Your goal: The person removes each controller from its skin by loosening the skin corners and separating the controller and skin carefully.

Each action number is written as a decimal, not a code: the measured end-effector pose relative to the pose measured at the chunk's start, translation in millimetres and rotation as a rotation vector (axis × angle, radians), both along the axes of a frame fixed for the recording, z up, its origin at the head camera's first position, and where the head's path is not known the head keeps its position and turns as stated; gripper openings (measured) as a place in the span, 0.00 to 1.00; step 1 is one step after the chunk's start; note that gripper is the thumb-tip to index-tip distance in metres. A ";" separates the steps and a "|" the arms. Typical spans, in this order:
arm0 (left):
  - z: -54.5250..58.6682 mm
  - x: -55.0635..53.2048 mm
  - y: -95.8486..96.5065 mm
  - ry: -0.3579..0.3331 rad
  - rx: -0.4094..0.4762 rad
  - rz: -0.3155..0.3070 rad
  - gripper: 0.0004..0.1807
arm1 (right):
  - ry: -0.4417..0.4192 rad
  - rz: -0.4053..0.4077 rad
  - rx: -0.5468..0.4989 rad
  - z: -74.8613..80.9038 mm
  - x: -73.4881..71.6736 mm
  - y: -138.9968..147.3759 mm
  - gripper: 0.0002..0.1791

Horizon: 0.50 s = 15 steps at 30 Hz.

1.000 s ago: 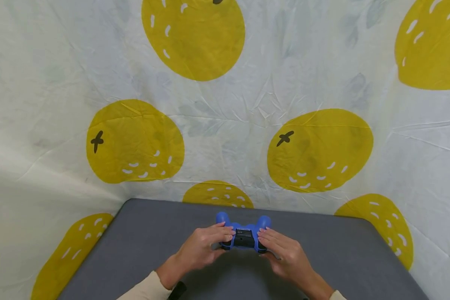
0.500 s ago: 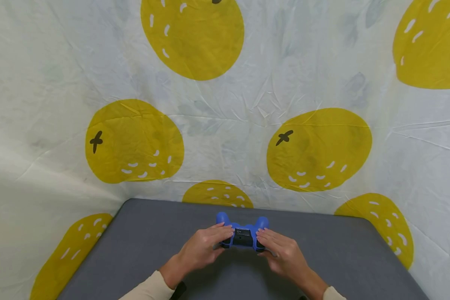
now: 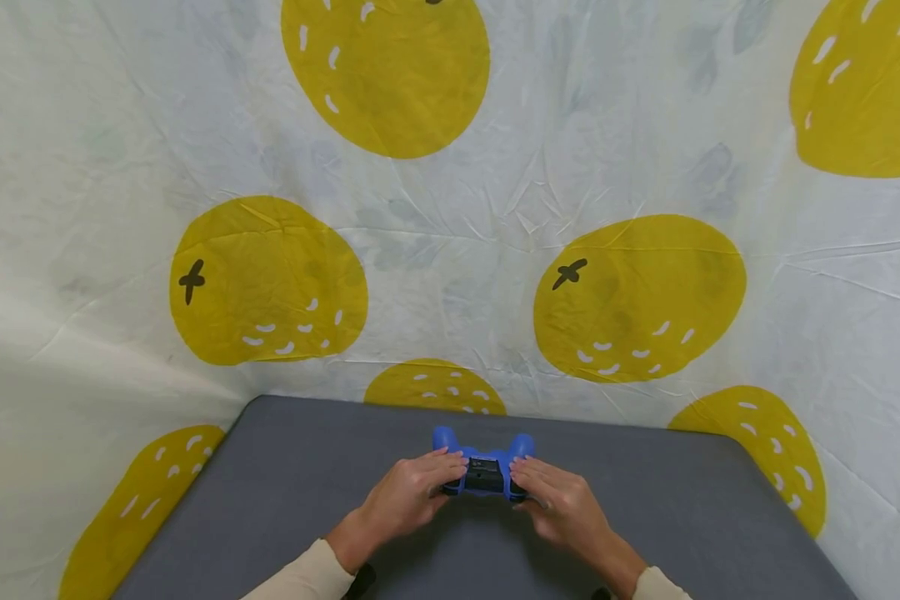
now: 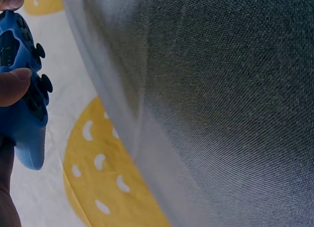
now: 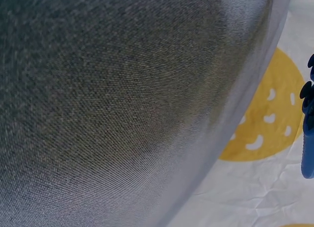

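Observation:
A blue game controller [image 3: 484, 473] with a black panel in its middle is held over the grey table between both hands, its two grips pointing away toward the wall. My left hand [image 3: 402, 497] grips its left end, fingers lying over the face turned up. At the other end my right hand [image 3: 567, 505] holds it the same way, thumb beneath. The left wrist view shows the controller [image 4: 29, 131] from the side, its two thumbsticks facing the table and the left thumb [image 4: 14, 87] against it. Only an edge of the controller [image 5: 308, 151] enters the right wrist view.
The grey cloth-covered table [image 3: 315, 450] stretches out under the hands, with rounded far corners. Behind it and along both sides hangs a white cloth [image 3: 450, 292] printed with large yellow fruits. Cream sleeves [image 3: 307, 575] cover the forearms.
The right hand has shifted slightly left, and the controller's right grip has moved slightly left with it. Both hands keep their hold.

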<state>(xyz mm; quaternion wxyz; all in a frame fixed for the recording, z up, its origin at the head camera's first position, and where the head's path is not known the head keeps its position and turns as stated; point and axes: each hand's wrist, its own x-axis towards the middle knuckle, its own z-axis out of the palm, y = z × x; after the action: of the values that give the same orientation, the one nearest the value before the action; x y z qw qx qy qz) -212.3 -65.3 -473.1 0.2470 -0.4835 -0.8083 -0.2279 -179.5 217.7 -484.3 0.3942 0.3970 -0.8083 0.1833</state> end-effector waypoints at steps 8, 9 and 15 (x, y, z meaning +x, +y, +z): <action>-4.5 -4.6 -0.6 -0.076 -0.025 0.040 0.24 | 0.023 -0.003 0.024 -0.5 -5.8 -3.5 0.30; -4.7 -4.9 -0.7 -0.082 -0.030 0.045 0.24 | 0.023 -0.002 0.024 -0.8 -6.6 -3.9 0.30; -8.5 -9.4 -0.8 -0.083 -0.030 0.047 0.23 | 0.008 -0.025 0.040 -4.2 -11.4 -3.9 0.29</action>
<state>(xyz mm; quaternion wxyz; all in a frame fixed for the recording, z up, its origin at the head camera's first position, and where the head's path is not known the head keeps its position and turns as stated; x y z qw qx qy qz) -221.7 -66.1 -481.6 0.2114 -0.4583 -0.8321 -0.2299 -190.9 213.8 -488.5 0.3919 0.3954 -0.8150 0.1606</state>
